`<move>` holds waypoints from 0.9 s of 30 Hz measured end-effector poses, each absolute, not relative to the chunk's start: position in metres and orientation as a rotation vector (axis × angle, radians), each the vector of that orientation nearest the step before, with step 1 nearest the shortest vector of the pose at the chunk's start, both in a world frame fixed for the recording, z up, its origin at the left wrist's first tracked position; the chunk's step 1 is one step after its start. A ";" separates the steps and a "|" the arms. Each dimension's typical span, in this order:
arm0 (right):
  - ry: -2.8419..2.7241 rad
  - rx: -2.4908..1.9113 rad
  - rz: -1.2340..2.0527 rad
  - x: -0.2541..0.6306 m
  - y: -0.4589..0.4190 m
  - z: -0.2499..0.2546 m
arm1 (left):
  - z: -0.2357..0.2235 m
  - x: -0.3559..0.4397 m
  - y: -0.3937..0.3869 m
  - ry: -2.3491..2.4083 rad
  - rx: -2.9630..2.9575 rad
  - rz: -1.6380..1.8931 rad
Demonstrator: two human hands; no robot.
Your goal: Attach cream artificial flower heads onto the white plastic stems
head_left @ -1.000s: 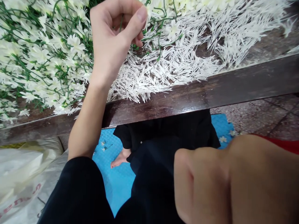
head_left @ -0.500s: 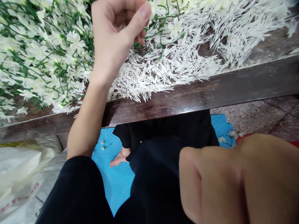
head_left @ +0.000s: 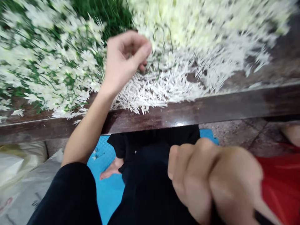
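Head camera view: a person in a dark sleeve [head_left: 67, 193] works at a dark wooden table [head_left: 164, 120] spread with white artificial flowers, the left hand [head_left: 119, 62] poised above the heap. Its thumb and forefinger meet in a narrow pinch, the other fingers curled behind; blur hides whether a stem sits between the fingertips, and one cannot tell.

White blossoms on green stems [head_left: 51, 65] cover the tabletop to the left of that hand, while a pile of cream-yellow blossoms [head_left: 187, 25] fills the area beyond it and to its right. Thin white spikes [head_left: 159, 93] lie scattered between the hand and the table's near edge, with a few loose green stems [head_left: 164, 36] just beside the fingertips. Behind the hand lies a mass of green stalks [head_left: 103, 15].

Close to the lens at lower right, the right hand [head_left: 222, 178] is folded into a fist, well apart from the flowers; what it grips, if anything, is hidden.

Below, a bare foot [head_left: 112, 168] rests on a blue mat [head_left: 110, 200], flanked by a pale plastic bag [head_left: 23, 184] at left and blurred red material [head_left: 283, 184] at right, with speckled floor tiles [head_left: 234, 134] beyond the mat.
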State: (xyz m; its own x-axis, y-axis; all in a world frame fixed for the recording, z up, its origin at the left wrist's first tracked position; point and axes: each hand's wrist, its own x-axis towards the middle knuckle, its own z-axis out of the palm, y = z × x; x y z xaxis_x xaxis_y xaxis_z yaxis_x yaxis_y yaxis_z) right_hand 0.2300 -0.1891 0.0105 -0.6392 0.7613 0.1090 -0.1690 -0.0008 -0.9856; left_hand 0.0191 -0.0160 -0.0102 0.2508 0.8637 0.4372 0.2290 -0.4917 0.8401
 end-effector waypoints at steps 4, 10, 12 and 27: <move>-1.548 -0.433 1.780 0.221 -0.174 0.023 | -0.007 0.020 -0.021 1.089 1.823 1.233; -1.672 -0.954 1.168 0.226 -0.099 0.042 | 0.003 0.021 -0.028 1.103 1.704 1.336; -1.661 -1.098 0.977 0.219 -0.069 0.045 | 0.005 0.022 -0.029 1.110 1.676 1.368; -1.827 -1.027 1.356 0.209 0.016 0.028 | 0.000 0.017 -0.024 1.161 1.498 1.326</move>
